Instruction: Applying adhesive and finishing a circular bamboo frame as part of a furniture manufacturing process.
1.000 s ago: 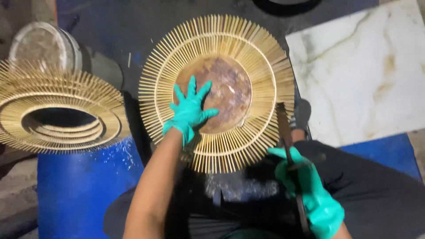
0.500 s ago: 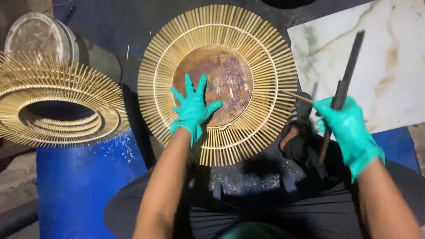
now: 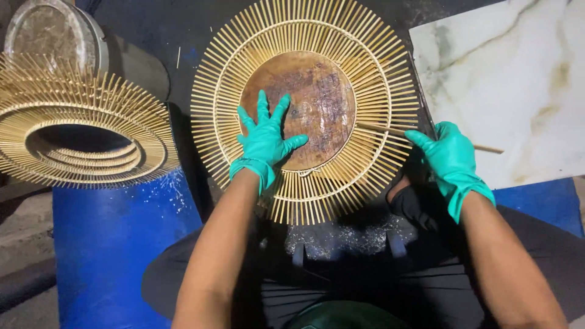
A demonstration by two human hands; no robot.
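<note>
- Left hand (image 3: 266, 141) splayed flat on sunburst frame (image 3: 304, 109).
- Right hand (image 3: 452, 158) grips thin stick (image 3: 390, 130), lying nine-to-three, tip toward centre.
- Second frame (image 3: 79, 131) at nine o'clock; marble slab (image 3: 506, 79) at two.

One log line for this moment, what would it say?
left hand: flat on round bamboo-stick sunburst frame | right hand: holding thin bamboo stick at frame's rim

We see the spoked bamboo ring (image 3: 304, 109) filling most of the dark work surface (image 3: 152, 30), its tips reaching the marble slab (image 3: 506, 85) on the right, so no gap is left there. On the left, a narrow dark strip separates it from the stack of bamboo rings (image 3: 79, 134) on the blue drum (image 3: 116, 237). Our left hand (image 3: 265, 140) lies flat on the wooden disc (image 3: 301, 106); our right hand (image 3: 451, 158) blocks the slab's near-left corner.
</note>
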